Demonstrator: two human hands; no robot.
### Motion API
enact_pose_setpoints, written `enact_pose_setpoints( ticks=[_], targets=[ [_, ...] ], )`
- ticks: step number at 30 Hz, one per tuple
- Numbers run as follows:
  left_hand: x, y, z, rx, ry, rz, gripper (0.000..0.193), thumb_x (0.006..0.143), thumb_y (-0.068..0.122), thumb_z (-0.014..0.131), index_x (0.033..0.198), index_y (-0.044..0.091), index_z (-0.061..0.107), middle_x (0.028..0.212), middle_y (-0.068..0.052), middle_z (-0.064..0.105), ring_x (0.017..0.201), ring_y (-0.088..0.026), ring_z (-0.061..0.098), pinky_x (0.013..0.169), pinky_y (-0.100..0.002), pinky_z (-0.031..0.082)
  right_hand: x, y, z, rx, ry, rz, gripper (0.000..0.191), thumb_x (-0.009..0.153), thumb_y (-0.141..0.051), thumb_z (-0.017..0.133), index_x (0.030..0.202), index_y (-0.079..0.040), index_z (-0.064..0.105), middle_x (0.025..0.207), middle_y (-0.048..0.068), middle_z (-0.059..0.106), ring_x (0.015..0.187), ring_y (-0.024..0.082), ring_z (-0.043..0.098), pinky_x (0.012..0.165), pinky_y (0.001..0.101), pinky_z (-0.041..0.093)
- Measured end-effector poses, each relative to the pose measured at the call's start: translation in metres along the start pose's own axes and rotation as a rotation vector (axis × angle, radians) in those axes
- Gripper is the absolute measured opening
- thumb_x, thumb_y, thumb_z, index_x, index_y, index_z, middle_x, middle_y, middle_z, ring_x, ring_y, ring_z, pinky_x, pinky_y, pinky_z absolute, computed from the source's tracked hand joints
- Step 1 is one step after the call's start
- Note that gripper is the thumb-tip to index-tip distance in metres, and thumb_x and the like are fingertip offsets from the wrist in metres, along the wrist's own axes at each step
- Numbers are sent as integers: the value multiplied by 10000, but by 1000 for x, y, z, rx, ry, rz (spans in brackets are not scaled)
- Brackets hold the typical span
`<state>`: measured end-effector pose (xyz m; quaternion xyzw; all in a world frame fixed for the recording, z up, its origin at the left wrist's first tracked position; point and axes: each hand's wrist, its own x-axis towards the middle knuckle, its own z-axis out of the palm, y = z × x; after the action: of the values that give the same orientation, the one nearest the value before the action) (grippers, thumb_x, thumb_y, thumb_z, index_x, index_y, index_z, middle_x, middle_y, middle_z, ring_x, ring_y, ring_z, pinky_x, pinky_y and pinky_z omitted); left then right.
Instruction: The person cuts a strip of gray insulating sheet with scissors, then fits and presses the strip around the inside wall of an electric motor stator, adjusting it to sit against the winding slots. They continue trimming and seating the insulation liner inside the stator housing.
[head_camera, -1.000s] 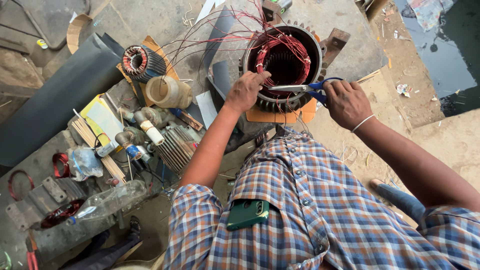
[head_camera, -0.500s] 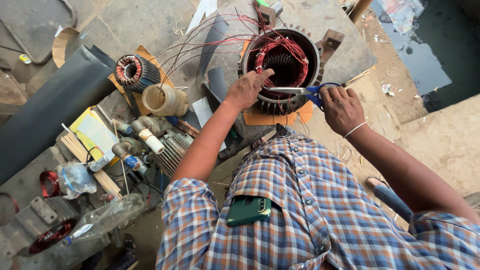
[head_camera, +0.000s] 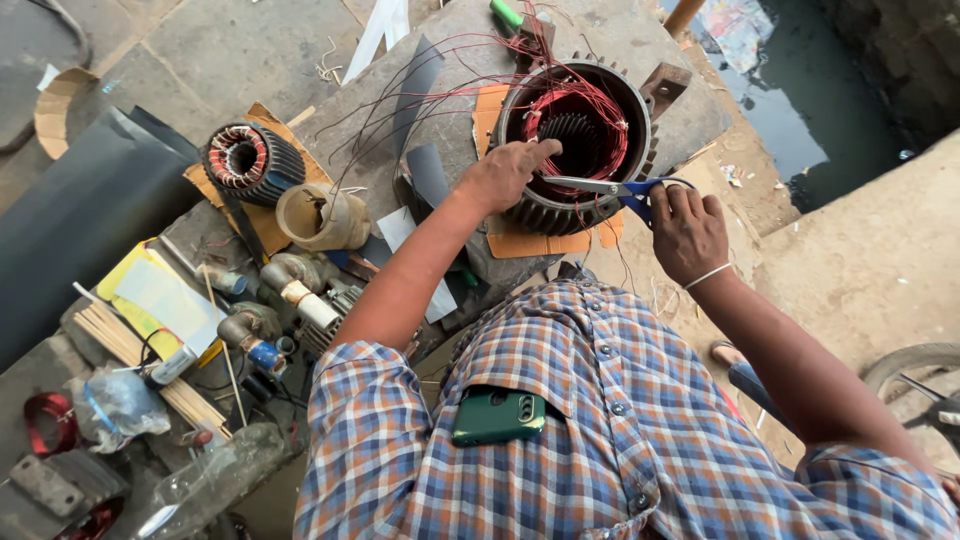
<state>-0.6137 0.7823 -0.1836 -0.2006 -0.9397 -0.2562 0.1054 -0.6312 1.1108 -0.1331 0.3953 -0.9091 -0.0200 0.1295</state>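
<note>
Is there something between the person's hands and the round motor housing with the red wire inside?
Nothing visible does. The left hand already rests on the rim of the round grey metal motor housing, its fingers at the red wire windings. The right hand holds blue-handled scissors, whose blades reach over the rim.

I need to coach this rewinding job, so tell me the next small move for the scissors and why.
Probably close the scissors on whatever winding piece the left hand is steadying. The blades lie across the front rim of the stator, tips near the left hand's fingers, which rest on the red windings. The right hand grips the blue handles. What sits between the blades is too small to tell.
</note>
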Motion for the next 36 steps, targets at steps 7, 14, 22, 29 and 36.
enact_pose_setpoints(
  ticks=[7, 14, 22, 29, 36],
  targets=[
    [1, -22, 7, -59, -124, 22, 399, 933, -3, 522, 1283, 174, 594, 1025, -114, 669, 968, -352, 680, 882, -460, 549, 0, -40, -7, -109, -18, 71, 335, 938, -175, 662, 1258, -86, 619, 1151, 76, 629, 1046, 218, 615, 855, 374, 430],
    [-7, -35, 8, -129, -64, 95, 221, 936, 42, 521, 1088, 143, 646, 956, -101, 677, 935, -326, 696, 840, -435, 560, 0, -62, -16, -127, -51, 147, 378, 906, -184, 689, 1263, -86, 616, 1132, 66, 623, 1059, 226, 620, 864, 390, 442],
    [-15, -39, -1, -171, 36, 122, 444, 974, 16, 511, 1387, 155, 592, 972, -181, 646, 891, -394, 656, 797, -471, 540, 4, -71, -21, -95, -50, 160, 387, 911, -157, 681, 1281, -62, 618, 1099, 91, 646, 1037, 256, 632, 876, 392, 465],
    [-28, -50, -32, -69, 217, -33, 384, 905, 11, 548, 1257, 129, 646, 1039, -118, 664, 1003, -332, 650, 872, -464, 519, 1, -75, -14, -105, -62, 184, 352, 923, -139, 685, 1263, -74, 624, 1085, 89, 653, 1032, 261, 637, 871, 398, 467],
    [-40, -53, -47, 18, 165, -127, 292, 853, 23, 580, 1071, 167, 712, 978, -53, 664, 1011, -290, 659, 916, -438, 478, 0, -74, -5, 3, -37, 222, 368, 928, -126, 703, 1284, -83, 621, 1118, 87, 660, 1056, 269, 633, 889, 404, 469]
  ],
)
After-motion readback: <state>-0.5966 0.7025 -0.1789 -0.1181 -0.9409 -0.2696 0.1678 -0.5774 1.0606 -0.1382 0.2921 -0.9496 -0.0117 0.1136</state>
